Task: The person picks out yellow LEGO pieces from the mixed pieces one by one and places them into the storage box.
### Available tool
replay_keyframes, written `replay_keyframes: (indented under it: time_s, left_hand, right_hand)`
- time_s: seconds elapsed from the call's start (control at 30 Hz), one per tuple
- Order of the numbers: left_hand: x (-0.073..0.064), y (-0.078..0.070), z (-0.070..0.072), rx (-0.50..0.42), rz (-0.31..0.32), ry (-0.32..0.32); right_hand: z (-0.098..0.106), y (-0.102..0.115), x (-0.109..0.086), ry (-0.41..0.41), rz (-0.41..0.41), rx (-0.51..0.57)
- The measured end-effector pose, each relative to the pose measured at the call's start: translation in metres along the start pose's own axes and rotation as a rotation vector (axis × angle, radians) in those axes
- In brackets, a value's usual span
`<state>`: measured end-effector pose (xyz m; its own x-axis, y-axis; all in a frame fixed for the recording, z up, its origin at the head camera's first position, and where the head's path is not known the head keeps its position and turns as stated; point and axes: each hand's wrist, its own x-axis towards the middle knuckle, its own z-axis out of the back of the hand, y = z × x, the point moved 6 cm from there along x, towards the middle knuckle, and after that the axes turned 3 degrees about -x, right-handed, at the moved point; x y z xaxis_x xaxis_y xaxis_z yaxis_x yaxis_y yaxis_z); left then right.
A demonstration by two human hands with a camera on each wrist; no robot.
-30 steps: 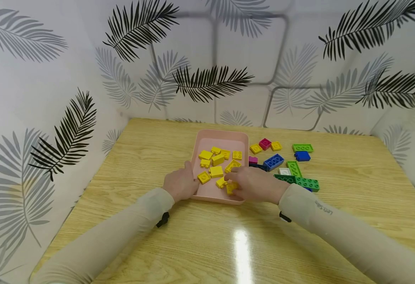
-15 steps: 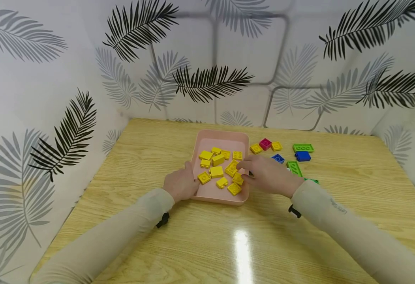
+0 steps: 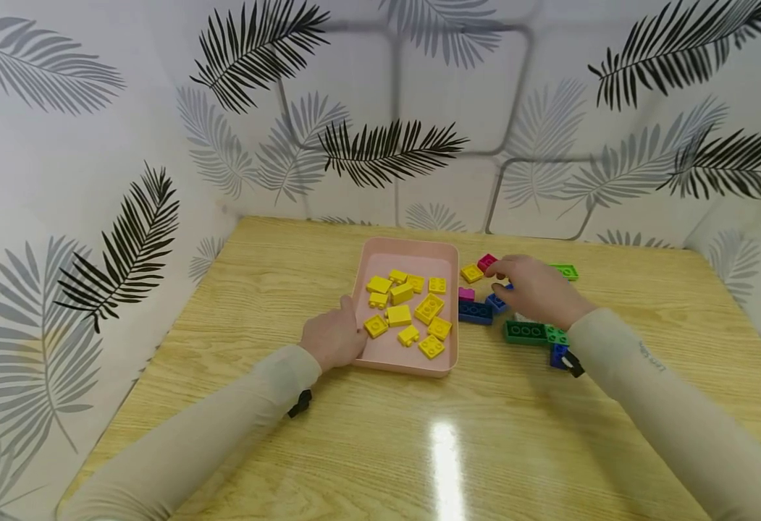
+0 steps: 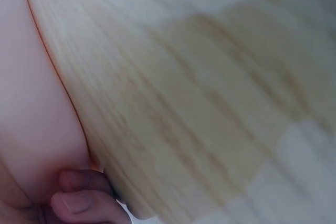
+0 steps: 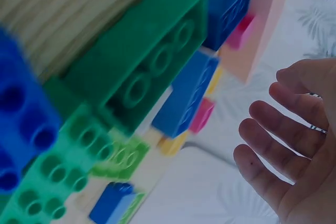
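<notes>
My left hand [image 3: 333, 336] grips the left rim of a shallow pink tray [image 3: 406, 246]. In the left wrist view, curled fingers [image 4: 86, 203] lie against the tray's wall [image 4: 42, 87]. Several yellow building bricks [image 3: 398, 315] lie loose in the tray. My right hand [image 3: 539, 289] hovers over the bricks right of the tray, its fingertips near a red brick [image 3: 487, 261]. In the right wrist view, its fingers [image 5: 262, 174] are spread and hold nothing. A yellow brick [image 3: 472, 273] sits beside the red one. My right hand hides some bricks beneath it.
Right of the tray lie a dark blue brick [image 3: 475, 312], a pink brick [image 3: 465, 294], a dark green brick [image 3: 525, 332] and a lime brick [image 3: 565, 271]. Blue bricks [image 5: 23, 106] show large in the right wrist view. A patterned cloth wall [image 3: 445, 195] borders the wooden table's back.
My right hand has left the yellow bricks at the tray's right side and moved right and back, above the coloured bricks. The left hand stays on the tray's rim.
</notes>
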<state>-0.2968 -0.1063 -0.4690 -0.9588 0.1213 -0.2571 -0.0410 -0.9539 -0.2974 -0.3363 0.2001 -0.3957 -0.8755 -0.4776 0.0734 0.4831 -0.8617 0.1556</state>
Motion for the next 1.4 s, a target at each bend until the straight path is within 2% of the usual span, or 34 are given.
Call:
replay_keyframes:
  time_s: [0.23,0.5,0.77,1.1,1.4]
  left_hand:
    - [0.001,0.001,-0.001,-0.001,0.0,0.004]
    - [0.001,0.001,0.0,-0.001,-0.005,0.003]
    - [0.003,0.002,-0.002,-0.01,0.018,0.014]
    - [0.003,0.001,-0.003,0.008,0.015,0.001]
    - [0.003,0.001,-0.002,0.007,0.019,0.004]
  right_hand:
    - [-0.003,-0.031,0.004,0.017,-0.048,-0.006]
    - [-0.004,-0.052,0.014,0.041,-0.14,-0.007]
    - [-0.011,-0.061,0.028,0.069,-0.182,-0.032]
    - [-0.026,-0.068,0.037,0.171,-0.244,-0.046]
    - [-0.031,-0.072,0.043,0.206,-0.241,-0.034]
